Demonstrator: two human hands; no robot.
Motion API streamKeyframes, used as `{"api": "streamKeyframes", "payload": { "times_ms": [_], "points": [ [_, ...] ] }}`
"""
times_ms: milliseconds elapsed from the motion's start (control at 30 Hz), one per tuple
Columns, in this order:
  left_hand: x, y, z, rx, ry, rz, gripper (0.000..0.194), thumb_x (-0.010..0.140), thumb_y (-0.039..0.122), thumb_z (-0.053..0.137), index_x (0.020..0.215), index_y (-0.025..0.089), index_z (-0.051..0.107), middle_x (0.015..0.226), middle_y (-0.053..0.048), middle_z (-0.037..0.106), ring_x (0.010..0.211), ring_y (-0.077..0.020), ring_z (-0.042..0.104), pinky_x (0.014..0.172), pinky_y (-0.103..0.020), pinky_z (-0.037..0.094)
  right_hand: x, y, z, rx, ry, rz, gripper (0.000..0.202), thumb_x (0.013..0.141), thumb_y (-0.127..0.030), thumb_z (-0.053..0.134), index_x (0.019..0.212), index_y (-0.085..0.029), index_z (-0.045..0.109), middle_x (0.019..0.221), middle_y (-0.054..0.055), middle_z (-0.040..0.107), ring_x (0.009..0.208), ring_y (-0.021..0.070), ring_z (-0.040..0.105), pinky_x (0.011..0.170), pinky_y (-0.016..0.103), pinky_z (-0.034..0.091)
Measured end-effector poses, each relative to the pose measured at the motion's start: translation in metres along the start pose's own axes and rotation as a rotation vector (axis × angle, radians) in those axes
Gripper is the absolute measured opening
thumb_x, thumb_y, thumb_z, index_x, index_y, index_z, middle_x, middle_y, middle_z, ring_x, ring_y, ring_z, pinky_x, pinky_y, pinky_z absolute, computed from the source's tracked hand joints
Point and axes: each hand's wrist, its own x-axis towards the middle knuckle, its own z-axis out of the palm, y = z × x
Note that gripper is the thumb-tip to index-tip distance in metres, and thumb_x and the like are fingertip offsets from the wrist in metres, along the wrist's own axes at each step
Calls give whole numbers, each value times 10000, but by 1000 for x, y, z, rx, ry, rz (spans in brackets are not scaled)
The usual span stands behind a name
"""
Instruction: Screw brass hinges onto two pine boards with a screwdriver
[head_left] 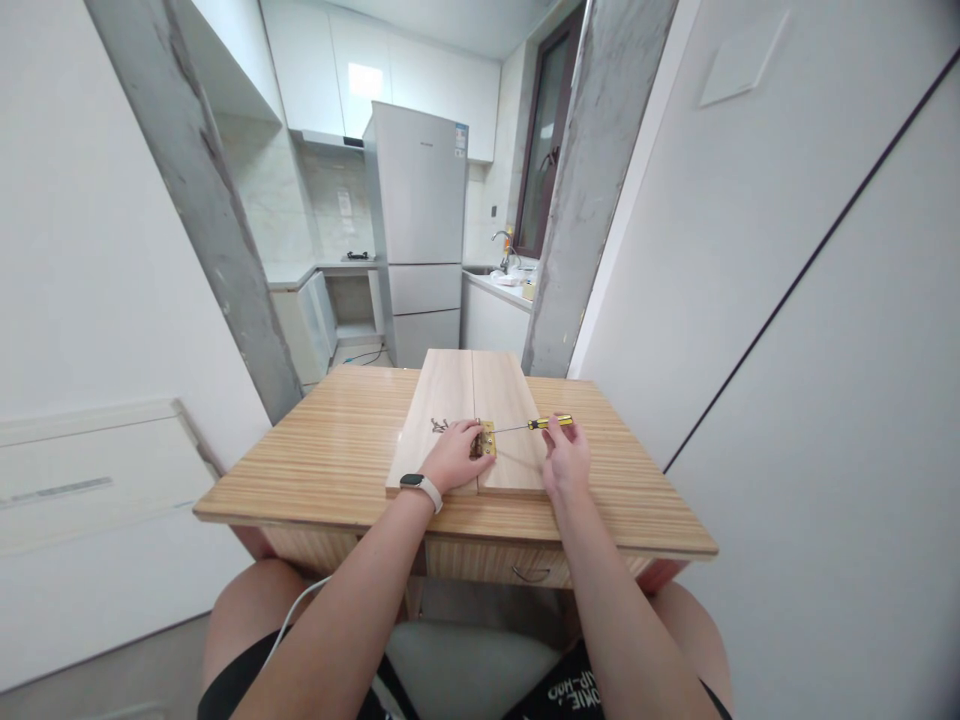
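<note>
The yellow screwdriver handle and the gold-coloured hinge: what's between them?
In the head view, the thin shaft runs from the handle toward the hinge, above a wooden board.

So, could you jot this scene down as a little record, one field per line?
Left hand: at the gold-coloured metal plate, fingers partly hiding it
Right hand: holding a yellow-and-black screwdriver, shaft pointing to the plate
Boards: left board and right board, side by side
Small dark pieces: on the left board, possibly screws
Surface: wood-grain table
Background: fridge
</note>
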Motion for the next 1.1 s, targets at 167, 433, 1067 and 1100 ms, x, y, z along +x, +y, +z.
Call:
{"api": "streamKeyframes", "payload": {
  "times_ms": [167,433,1067,1100],
  "points": [
    [1,-1,1,0,0,-4,535,857,427,770,1331,198,676,1409,-138,631,1328,-320,564,1190,-479,430,1,-31,28,122,-132,-21,365,811,-541,767,971,-268,585,918,-8,656,897,187,722,865,363,592],
    [1,-1,1,-18,18,6,529,837,412,792,1310,200,688,1382,-130,648,1312,-310,578,1180,-458,442,2,-51,82,125,-314,82,481,951,-693,455,744,-260,419,605,-55,392,496,129,434,537,287,448],
    [0,-3,1,-11,15,3,560,850,446,779,1338,191,677,1414,-138,632,1339,-318,562,1199,-463,419,9,-29,107,-116,-483,3,448,942,-660,518,767,-251,464,664,-53,473,558,113,474,552,242,425],
    [0,-3,1,-11,12,2,559,851,445,778,1339,194,675,1418,-136,630,1342,-318,559,1201,-464,417,9,-28,109,-118,-471,-8,453,937,-668,532,772,-250,472,669,-55,476,562,110,473,552,237,422]
  ]
}}
